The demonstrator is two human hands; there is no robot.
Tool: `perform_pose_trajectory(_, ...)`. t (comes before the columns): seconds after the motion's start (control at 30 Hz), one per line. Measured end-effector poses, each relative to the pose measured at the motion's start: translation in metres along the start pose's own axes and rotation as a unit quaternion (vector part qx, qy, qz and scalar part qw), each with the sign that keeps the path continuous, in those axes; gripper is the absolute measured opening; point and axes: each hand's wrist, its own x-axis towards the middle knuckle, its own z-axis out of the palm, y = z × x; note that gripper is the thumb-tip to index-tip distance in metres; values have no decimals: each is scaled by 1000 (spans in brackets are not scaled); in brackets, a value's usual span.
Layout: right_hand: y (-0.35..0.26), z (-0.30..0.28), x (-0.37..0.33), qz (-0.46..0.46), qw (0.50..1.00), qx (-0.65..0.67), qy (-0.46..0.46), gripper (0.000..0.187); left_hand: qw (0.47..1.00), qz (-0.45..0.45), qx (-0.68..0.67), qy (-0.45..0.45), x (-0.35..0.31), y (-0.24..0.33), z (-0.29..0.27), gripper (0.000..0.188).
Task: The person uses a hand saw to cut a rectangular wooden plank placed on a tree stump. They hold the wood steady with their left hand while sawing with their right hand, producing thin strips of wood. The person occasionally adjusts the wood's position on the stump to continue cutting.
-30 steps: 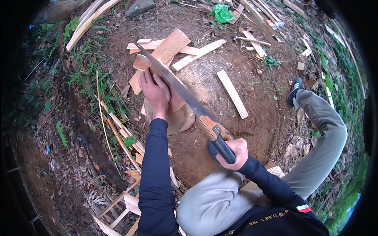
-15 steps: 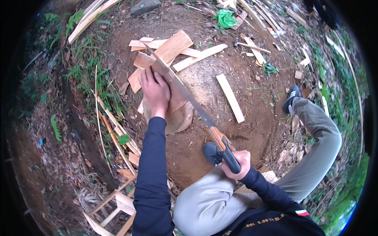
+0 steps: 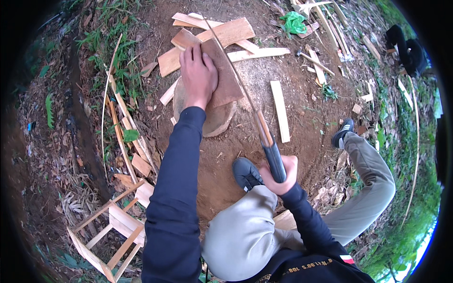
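Over the stump (image 3: 219, 121) a flat brown board (image 3: 227, 84) lies under the left hand (image 3: 198, 74), fingers loosely extended. Right of the stump, the right hand (image 3: 281, 174) clenches the black-handled, dark-bladed saw (image 3: 264, 128).

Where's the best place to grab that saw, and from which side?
Probably the handsaw's black handle, from the person's right, where the right hand grips it. It's the thick end nearest the person, while the thin blade points away.
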Motion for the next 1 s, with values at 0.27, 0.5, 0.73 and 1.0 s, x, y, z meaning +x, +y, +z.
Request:
perform_pose_trajectory(0.27, 14, -4, -40, 6, 1000, -6, -25, 19, 1000, 2, 18, 20, 0, -7, -3, 36)
perform_pose_trajectory(0.5, 14, -5, -59, -66, 996, -54, -21, 18, 999, -16, 15, 23, -2, -1, -2, 36)
perform_pose_trajectory(0.73, 3, 8, -23, 10, 999, -15, -41, 20, 999, -26, -20, 17, -8, -4, 2, 36)
perform_pose_trajectory(1.0, 18, -6, -31, 5, 998, -54, 11, 10, 999, -23, -8, 36, -3, -6, 2, 36)
